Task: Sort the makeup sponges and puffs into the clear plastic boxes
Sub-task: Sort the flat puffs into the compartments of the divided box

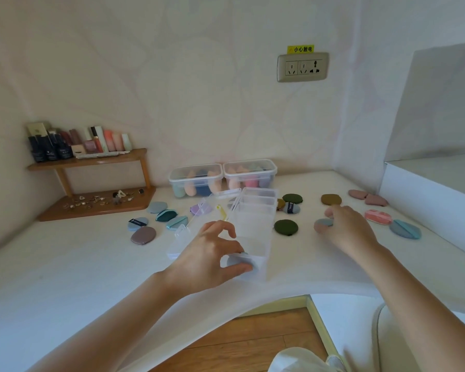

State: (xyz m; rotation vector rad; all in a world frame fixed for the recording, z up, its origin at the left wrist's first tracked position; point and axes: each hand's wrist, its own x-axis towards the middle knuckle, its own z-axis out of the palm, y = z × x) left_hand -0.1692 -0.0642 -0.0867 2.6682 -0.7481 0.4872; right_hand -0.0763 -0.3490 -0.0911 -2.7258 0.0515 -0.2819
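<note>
A long clear plastic box (255, 218) with several compartments lies in the middle of the white table, its lid (191, 232) open to the left. My left hand (212, 256) pinches a pale grey-blue puff (239, 261) at the box's nearest compartment. My right hand (346, 229) curls its fingers on a grey puff (323, 222) lying on the table right of the box. Loose puffs lie around: dark green (286, 227), mustard (331, 199), pink (378, 216), blue (405, 229), mauve (143, 235).
Two lidded clear boxes (196, 178) (250, 171) filled with sponges stand at the back by the wall. A wooden shelf (91, 162) with cosmetics and small jewellery fills the back left. A white ledge (427, 183) rises on the right. The table's front edge curves near me.
</note>
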